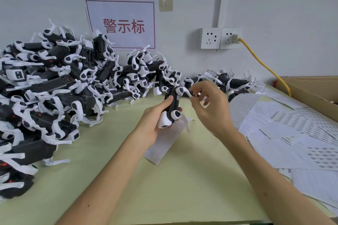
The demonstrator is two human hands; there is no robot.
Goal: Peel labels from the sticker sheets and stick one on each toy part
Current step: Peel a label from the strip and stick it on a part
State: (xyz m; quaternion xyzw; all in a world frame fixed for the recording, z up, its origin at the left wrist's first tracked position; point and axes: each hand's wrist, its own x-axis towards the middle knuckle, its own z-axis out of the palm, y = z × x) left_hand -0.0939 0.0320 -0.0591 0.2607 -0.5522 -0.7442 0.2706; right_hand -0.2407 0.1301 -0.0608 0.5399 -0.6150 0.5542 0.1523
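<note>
My left hand (157, 117) grips a black-and-white toy robot dog (172, 105) above the middle of the table, thumb on its black body, along with a white backing strip (162, 144) that hangs down under the palm. My right hand (210, 104) hovers just right of the toy with fingers curled, touching one white leg near the top. Whether a small label sits on its fingertips I cannot tell. Sticker sheets (301, 129) with rows of small printed labels lie spread to the right.
A large heap of the same toy dogs (54, 87) fills the left side and runs along the wall to a smaller group (228, 80). A cardboard box (314, 89) stands at the right edge. A yellow cable (263, 64) runs from the wall socket. Pale green tabletop (182, 179) in front.
</note>
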